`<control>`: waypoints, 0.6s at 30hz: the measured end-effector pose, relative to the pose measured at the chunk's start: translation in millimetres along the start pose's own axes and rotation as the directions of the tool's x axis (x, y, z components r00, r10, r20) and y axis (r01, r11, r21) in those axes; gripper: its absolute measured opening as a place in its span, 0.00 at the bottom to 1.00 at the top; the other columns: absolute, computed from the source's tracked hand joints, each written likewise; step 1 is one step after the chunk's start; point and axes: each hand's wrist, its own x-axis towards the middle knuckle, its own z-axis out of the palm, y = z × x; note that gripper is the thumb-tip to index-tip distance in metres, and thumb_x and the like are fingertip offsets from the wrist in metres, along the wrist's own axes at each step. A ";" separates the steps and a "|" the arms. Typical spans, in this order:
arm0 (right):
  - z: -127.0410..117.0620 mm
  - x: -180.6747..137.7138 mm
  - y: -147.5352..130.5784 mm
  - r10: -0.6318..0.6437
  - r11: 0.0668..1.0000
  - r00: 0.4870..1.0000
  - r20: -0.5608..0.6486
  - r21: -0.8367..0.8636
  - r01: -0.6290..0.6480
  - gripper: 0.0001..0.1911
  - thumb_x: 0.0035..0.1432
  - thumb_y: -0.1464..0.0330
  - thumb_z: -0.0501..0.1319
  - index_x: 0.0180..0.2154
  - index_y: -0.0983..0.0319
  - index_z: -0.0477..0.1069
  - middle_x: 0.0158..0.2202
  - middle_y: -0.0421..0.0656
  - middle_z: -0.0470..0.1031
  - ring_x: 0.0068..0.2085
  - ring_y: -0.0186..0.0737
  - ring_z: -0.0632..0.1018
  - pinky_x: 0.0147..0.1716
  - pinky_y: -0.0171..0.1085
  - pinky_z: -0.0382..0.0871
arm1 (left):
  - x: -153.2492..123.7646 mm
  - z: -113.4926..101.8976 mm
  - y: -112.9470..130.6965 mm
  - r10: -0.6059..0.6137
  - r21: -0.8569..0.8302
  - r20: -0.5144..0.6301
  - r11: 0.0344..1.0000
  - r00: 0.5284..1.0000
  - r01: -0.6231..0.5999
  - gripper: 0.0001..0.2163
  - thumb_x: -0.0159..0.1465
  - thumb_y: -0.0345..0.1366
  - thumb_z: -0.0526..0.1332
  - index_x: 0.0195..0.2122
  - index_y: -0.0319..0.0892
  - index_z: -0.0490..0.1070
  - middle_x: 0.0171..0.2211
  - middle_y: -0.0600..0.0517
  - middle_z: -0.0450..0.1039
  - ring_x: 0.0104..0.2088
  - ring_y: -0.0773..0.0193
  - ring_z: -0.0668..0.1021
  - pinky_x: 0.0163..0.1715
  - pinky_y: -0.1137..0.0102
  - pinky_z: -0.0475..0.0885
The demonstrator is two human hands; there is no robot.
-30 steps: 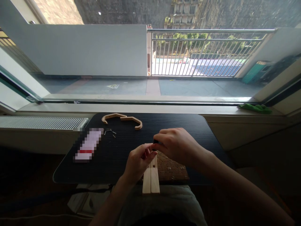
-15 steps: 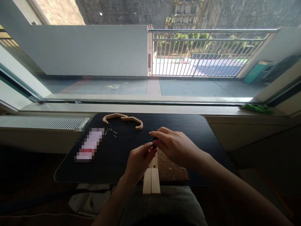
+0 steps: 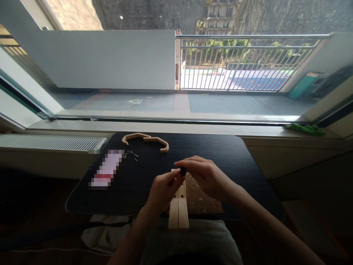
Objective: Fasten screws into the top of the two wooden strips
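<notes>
My left hand [image 3: 164, 188] is closed, pinching a small black knob-like piece [image 3: 183, 172] between thumb and fingertips. From the right, my right hand [image 3: 206, 176] has its fingers together over the top of the same piece; its thumb is mostly hidden. Below them, two pale wooden strips [image 3: 178, 215] lie side by side, with small holes in them, jutting past the table's near edge. Under the strips and to their right is a brown board [image 3: 205, 198] with a pitted surface. What the black piece's lower end touches is hidden by my fingers.
On the black table [image 3: 234, 154], two curved wooden hooks [image 3: 157, 140] lie near the far edge. Several screws [image 3: 131, 154] lie beside a blurred pink-and-white item [image 3: 107, 169]. A radiator [image 3: 52, 143] stands left, and a green cloth [image 3: 305, 129] rests on the windowsill.
My right hand has shifted slightly down and its fingers have straightened over the black piece, exposing more of it. My left hand stays nearly in place. The view has shifted a little.
</notes>
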 end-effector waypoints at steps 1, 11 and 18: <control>0.7 -0.2 0.7 0.001 1.000 1.000 -0.012 0.011 -0.001 0.19 0.64 0.78 0.53 0.51 0.62 0.75 0.46 0.49 0.80 0.47 0.42 0.80 0.46 0.42 0.75 | 0.3 -0.2 -0.5 -0.002 -0.023 0.011 1.000 1.000 0.003 0.11 0.65 0.40 0.60 0.40 0.40 0.79 0.19 0.59 0.63 0.20 0.72 0.63 0.21 0.76 0.59; -0.2 2.4 2.9 -0.075 0.994 0.997 -0.027 -0.086 0.072 0.14 0.66 0.75 0.54 0.47 0.63 0.75 0.38 0.47 0.82 0.38 0.40 0.81 0.42 0.41 0.74 | 1.1 -1.1 -1.6 -0.101 -0.215 0.068 0.970 0.993 0.113 0.15 0.65 0.46 0.61 0.31 0.39 0.78 0.16 0.58 0.61 0.19 0.71 0.65 0.19 0.77 0.61; -1.7 1.3 3.2 -0.051 0.992 0.998 -0.031 -0.121 0.047 0.13 0.67 0.73 0.56 0.48 0.62 0.77 0.40 0.47 0.83 0.39 0.41 0.82 0.43 0.40 0.74 | 0.2 0.3 -0.8 -0.130 -0.258 0.103 0.954 0.986 0.153 0.18 0.66 0.49 0.59 0.36 0.39 0.79 0.15 0.59 0.62 0.18 0.71 0.66 0.18 0.76 0.61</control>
